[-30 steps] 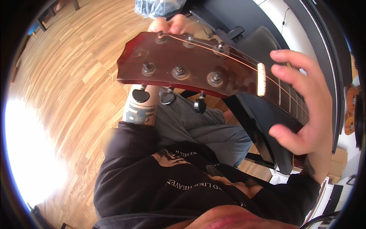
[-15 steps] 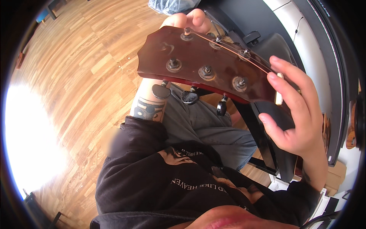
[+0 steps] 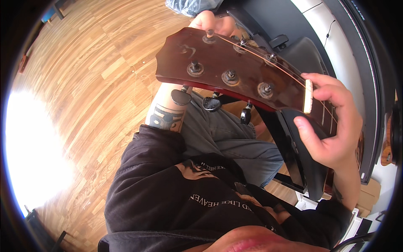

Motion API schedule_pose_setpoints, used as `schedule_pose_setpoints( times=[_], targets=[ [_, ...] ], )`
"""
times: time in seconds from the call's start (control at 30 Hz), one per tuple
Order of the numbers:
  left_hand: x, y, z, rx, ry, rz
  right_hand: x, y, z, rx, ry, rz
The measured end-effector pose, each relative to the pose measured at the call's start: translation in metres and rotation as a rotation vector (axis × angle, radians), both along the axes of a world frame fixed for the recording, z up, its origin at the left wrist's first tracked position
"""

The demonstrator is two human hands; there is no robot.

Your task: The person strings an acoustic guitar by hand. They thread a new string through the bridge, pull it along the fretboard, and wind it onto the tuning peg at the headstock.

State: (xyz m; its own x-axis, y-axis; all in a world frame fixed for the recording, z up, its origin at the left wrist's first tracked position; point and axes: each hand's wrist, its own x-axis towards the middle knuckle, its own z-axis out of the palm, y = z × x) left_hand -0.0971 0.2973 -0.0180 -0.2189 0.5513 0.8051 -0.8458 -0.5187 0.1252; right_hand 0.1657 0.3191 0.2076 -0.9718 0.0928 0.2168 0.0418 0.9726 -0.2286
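A guitar headstock (image 3: 247, 73), brown and glossy, stretches across the upper middle, with black tuning pegs (image 3: 212, 103) along its near edge. A copper-coloured string (image 3: 260, 59) runs from the end post over the white nut (image 3: 308, 96). Behind the far edge, my left hand (image 3: 213, 24) has its fingers curled at the tuning peg of that end post; the headstock and fingers hide most of that peg. My right hand (image 3: 338, 126) is bent round the neck beside the nut. Its fingertips touch the string area, and its thumb lies along the near side.
A black seat or stand (image 3: 304, 54) and a long keyboard (image 3: 361, 54) are beyond the neck. A clear plastic bag (image 3: 191, 6) lies at the top. Thin loose strings (image 3: 140, 77) rest on the wooden floor (image 3: 92, 80). A cardboard box (image 3: 369, 197) stands at the right.
My right hand's fingers have gone from stretched over the strings to curled round the neck by the nut. The headstock has shifted slightly right. My left hand stays behind its far edge.
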Motion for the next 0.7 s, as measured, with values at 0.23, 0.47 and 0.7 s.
schedule_pose_setpoints(
  times=[0.23, 0.47, 0.7],
  targets=[
    [-0.035, 0.018, -0.024, 0.021, 0.188, -0.096, 0.003, -0.002, 0.0, -0.1, 0.048, -0.111],
    [-0.012, 0.022, -0.007, 0.25, 0.03, -0.081, 0.004, 0.003, 0.002, -0.014, 0.027, -0.062],
    [-0.026, 0.003, -0.003, 0.01, 0.174, -0.157, 0.002, 0.002, 0.002, -0.008, 0.017, -0.066]
  ],
)
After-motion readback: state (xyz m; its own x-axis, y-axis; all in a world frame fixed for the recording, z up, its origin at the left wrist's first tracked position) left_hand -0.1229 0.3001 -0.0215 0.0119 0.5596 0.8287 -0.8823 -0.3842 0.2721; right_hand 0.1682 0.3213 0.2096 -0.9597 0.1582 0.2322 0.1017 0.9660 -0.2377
